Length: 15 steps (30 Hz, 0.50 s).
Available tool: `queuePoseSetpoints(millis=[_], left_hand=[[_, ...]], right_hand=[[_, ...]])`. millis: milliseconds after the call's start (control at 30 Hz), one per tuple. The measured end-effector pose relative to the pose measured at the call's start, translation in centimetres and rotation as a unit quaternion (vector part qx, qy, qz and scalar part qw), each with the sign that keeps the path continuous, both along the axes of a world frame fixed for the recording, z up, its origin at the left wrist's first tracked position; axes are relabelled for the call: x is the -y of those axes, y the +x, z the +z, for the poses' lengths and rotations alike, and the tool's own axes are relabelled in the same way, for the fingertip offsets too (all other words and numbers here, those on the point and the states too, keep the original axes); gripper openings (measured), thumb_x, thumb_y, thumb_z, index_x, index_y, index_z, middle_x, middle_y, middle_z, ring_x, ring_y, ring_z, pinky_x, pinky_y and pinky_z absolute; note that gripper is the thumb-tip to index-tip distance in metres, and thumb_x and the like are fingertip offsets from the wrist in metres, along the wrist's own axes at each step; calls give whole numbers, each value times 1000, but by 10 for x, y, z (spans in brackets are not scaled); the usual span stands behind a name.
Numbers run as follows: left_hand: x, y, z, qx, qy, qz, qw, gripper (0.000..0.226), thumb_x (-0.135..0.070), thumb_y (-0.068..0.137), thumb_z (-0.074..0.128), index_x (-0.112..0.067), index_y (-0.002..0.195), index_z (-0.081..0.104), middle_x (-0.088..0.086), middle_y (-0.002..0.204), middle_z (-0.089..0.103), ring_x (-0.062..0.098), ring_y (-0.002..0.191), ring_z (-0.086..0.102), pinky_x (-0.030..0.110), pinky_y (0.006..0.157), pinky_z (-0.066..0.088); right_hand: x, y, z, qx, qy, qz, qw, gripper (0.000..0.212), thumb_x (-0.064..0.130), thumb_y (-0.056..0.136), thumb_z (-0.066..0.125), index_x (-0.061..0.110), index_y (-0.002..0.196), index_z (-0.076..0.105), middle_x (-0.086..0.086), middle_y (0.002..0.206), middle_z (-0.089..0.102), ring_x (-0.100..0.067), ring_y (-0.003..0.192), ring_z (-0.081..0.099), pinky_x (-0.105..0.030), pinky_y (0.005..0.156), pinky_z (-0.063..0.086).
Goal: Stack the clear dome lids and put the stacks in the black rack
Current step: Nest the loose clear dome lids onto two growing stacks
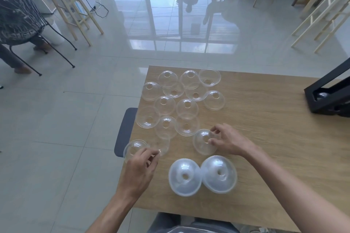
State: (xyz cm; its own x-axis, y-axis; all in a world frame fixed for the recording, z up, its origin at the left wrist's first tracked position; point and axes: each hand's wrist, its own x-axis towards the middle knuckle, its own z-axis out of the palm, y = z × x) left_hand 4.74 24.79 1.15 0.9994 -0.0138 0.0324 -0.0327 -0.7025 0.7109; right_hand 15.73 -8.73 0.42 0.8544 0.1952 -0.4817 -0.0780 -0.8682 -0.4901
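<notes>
Left grip: a clear dome lid (135, 148) is pinched at its near rim by the left hand (140, 168) at 8 o'clock on the desk (265, 138), half over the edge – probably so it can be lifted clear.
Right grip: a second lid (203, 143) is held by the fingers of the right hand (225, 141) at its hole and far rim, tilted – judged ready to be nested.
Stacks: two whitish stacks (202, 175) are set side by side at 6 o'clock, touching, close to the body where lids can be added.
Loose lids: a scatter (180, 100) is spread from centre to 11 o'clock, some dome up, some inverted, several overlapping; all thin, glossy, holed at the crown.
Black rack: the black rack (329, 96) is seen at 3 o'clock, well apart from the lids.
</notes>
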Motion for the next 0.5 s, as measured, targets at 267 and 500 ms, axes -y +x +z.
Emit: queuePoseSetpoints(millis=[267,500], left_hand=[[7,-5,32,-71,-268,153,949,6,-24,97,76,-29,102,76,5,86,78,23,79,77,36,72,65],[8,-6,45,-151,-444,208,858,19,-11,94,76,-13,113,76,16,92,77,27,71,72,32,67,62]], right_hand=[[-6,-1,-9,59,-63,131,988,93,62,72,74,33,155,42,8,157,47,-24,137,46,-45,111,43],[23,-7,2,99,4,68,993,88,59,81,80,25,155,47,3,156,53,-18,143,45,-42,119,38]])
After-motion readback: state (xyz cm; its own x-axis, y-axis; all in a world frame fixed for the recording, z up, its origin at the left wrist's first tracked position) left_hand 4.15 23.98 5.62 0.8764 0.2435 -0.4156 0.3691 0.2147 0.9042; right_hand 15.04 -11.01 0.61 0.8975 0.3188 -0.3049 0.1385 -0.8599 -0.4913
